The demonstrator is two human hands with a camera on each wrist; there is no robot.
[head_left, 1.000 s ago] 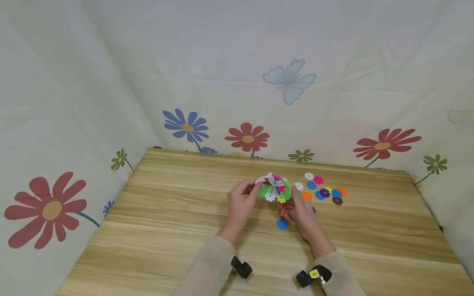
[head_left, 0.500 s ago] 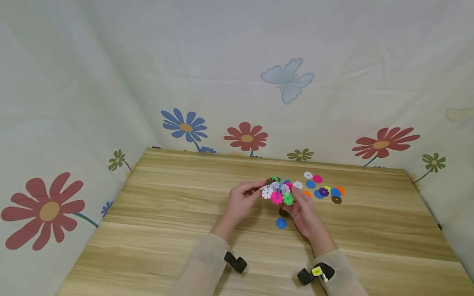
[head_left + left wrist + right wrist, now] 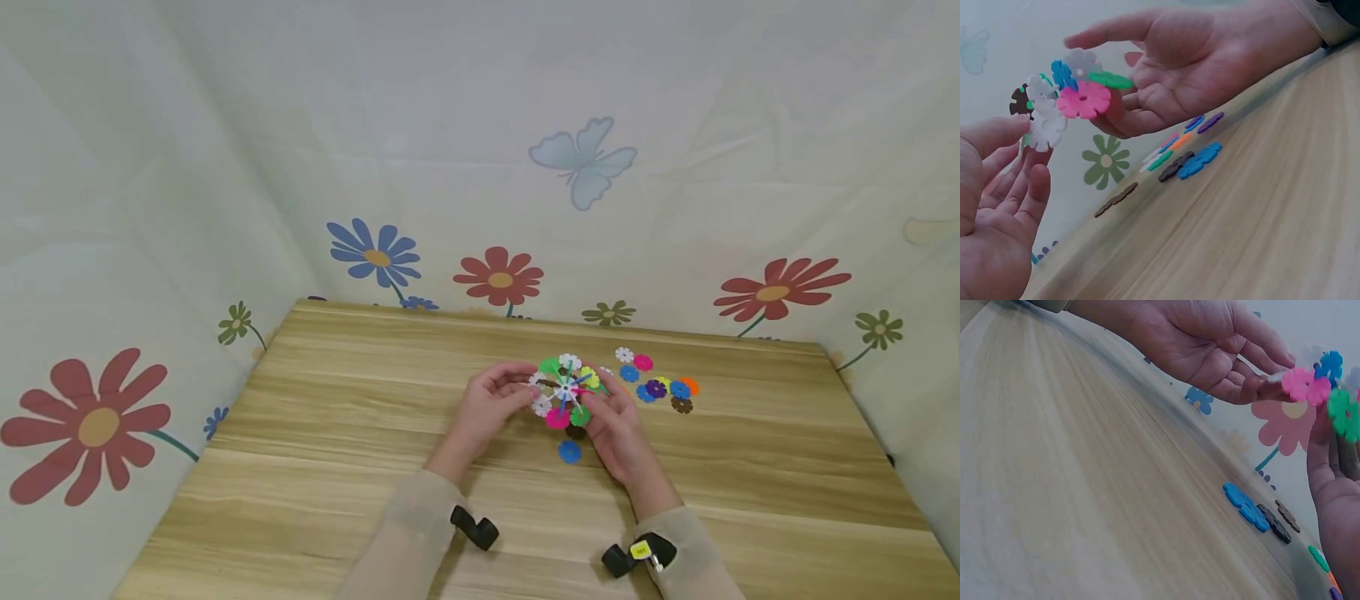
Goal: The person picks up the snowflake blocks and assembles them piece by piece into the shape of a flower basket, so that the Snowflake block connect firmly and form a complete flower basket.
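Between my hands, held above the table, is a cluster of interlocking flower-shaped discs in white, pink, green, blue, yellow and brown. Its slotted pieces radiate from a white disc facing the head camera. My left hand pinches a white disc on the left side between thumb and fingers. On the other side my right hand holds the edge beside a green disc, its fingers partly hidden behind the pieces. The pink disc sits at the near lower side.
Loose discs lie on the wooden table: a blue one in front, a dark brown one under the cluster. Several more, including a purple one, are scattered to the right. A printed cloth hangs behind the table.
The cluster has been turned between the hands, so its radiating centre now faces the head camera. Both hands stay in nearly the same place. The loose discs have not moved.
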